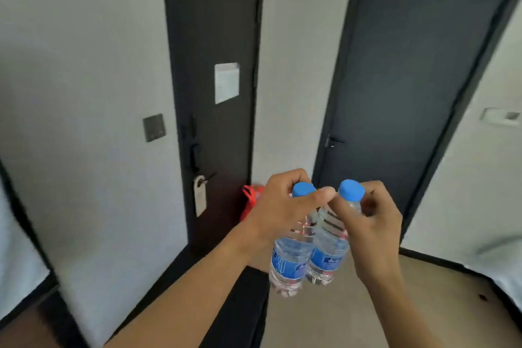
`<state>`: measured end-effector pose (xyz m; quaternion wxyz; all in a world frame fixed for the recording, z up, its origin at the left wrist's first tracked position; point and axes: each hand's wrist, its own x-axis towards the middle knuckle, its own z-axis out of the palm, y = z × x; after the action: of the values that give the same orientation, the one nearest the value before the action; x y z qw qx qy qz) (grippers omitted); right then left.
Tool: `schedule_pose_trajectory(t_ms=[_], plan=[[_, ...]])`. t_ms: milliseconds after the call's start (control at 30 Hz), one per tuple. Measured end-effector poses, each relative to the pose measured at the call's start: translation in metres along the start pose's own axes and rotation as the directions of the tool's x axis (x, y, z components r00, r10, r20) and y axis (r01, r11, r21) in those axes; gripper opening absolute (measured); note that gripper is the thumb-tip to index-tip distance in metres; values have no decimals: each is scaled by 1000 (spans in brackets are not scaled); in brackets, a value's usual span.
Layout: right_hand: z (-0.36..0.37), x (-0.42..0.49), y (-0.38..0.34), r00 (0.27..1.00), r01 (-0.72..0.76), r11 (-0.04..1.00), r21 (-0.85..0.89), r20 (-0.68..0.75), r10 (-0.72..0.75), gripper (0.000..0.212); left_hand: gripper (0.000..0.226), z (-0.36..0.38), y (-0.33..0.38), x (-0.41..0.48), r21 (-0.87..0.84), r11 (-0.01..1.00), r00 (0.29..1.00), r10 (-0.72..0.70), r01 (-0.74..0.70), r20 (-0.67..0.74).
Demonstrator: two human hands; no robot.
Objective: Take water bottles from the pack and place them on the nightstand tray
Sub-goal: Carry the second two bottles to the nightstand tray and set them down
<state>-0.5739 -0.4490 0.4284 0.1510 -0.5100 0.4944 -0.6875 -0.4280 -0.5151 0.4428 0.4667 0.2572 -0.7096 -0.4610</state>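
Two clear water bottles with blue caps and blue labels hang side by side in front of me, touching. My left hand [282, 206] grips the neck of the left bottle [288, 263]. The neck of the right bottle [327, 257] is pinched by my right hand [370, 217]. Both bottles are held upright in the air above the floor. No pack, nightstand or tray is in view.
A dark door [217, 93] with a white notice and a hanging tag stands ahead on the left. A second dark door [409, 79] is on the right. A red bag [251, 200] lies by the wall between them. Beige floor [339, 319] lies below.
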Motion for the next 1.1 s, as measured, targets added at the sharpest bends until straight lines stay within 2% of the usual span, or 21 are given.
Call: schedule_pose_trajectory(t_ms=[67, 167, 300, 400, 500, 667, 767, 933, 1033, 1100], plan=[[-78, 3, -21, 992, 11, 997, -76, -128, -20, 27, 54, 75, 27, 17, -58, 998, 993, 40, -33, 113], [-197, -8, -49, 951, 2, 983, -183, -304, -58, 30, 47, 196, 67, 27, -129, 990, 957, 97, -63, 275], [-368, -42, -78, 868, -32, 968, -250, -488, -98, 27, 47, 367, 110, 21, -195, 981, 866, 98, 0, 491], [-499, -75, -104, 830, -53, 962, -270, -548, -108, 24, 51, 502, 144, 3, -253, 967, 788, 139, 22, 599], [-617, -111, -131, 805, -83, 932, -354, -575, -147, 16, 62, 627, 182, -27, -301, 954, 739, 209, -9, 640], [-774, -168, -167, 762, -177, 890, -420, -631, -146, 22, 56, 806, 227, -82, -347, 936, 608, 305, -51, 733], [-860, -200, -179, 747, -242, 865, -439, -653, -122, 32, 48, 910, 249, -114, -375, 927, 575, 312, -11, 756], [-987, -230, -179, 650, -311, 843, -438, -746, -148, 35, 45, 1061, 269, -142, -354, 934, 452, 292, 56, 843], [-1065, -235, -164, 582, -372, 811, -452, -794, -176, 29, 52, 1148, 279, -147, -407, 913, 375, 363, 41, 853], [-1123, -233, -151, 518, -422, 780, -462, -829, -211, 26, 48, 1211, 284, -147, -454, 890, 342, 416, 35, 842]])
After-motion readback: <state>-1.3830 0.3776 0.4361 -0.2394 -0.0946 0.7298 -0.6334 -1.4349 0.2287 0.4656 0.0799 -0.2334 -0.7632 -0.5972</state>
